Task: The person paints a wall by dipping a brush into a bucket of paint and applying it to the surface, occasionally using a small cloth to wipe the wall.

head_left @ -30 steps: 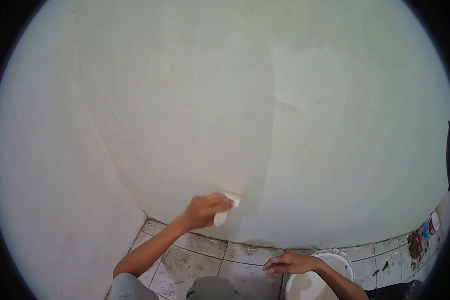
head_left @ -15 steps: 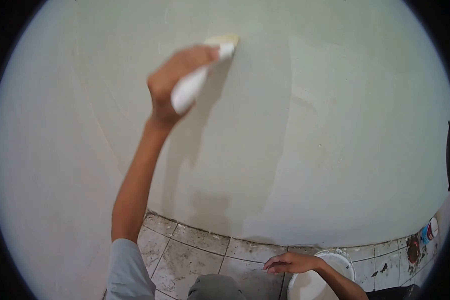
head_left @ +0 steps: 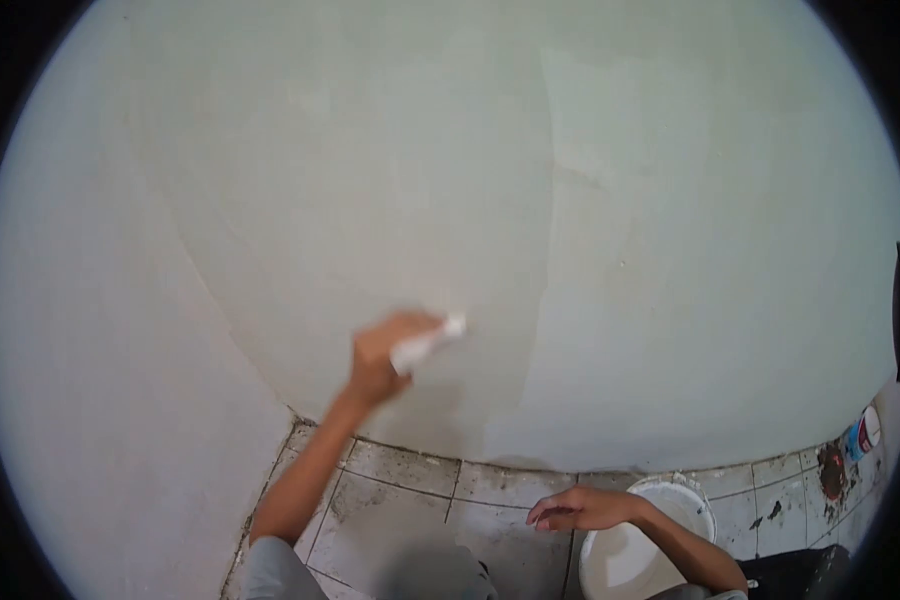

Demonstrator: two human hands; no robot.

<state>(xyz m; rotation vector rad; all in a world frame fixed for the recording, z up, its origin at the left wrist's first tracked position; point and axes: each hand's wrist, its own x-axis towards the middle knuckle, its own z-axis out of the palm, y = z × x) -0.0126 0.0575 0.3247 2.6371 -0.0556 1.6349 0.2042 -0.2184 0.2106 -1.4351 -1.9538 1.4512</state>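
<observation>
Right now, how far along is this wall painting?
Done: the pale green-white wall's middle band looks evenly coated up to a vertical edge. In hand: the left hand holds a white-handled paintbrush, blurred, low on that band; the right hand hovers by the white plastic bucket. Left: the lighter, patchier stretch right of the edge seems uncoated.

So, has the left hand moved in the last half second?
Yes. The left hand, gripping the brush, has dropped down the wall to just above the floor tiles.

Motion-blurred: left hand (head_left: 378, 352), brush (head_left: 428, 342); bucket (head_left: 670, 483) cut off by bottom edge.
</observation>
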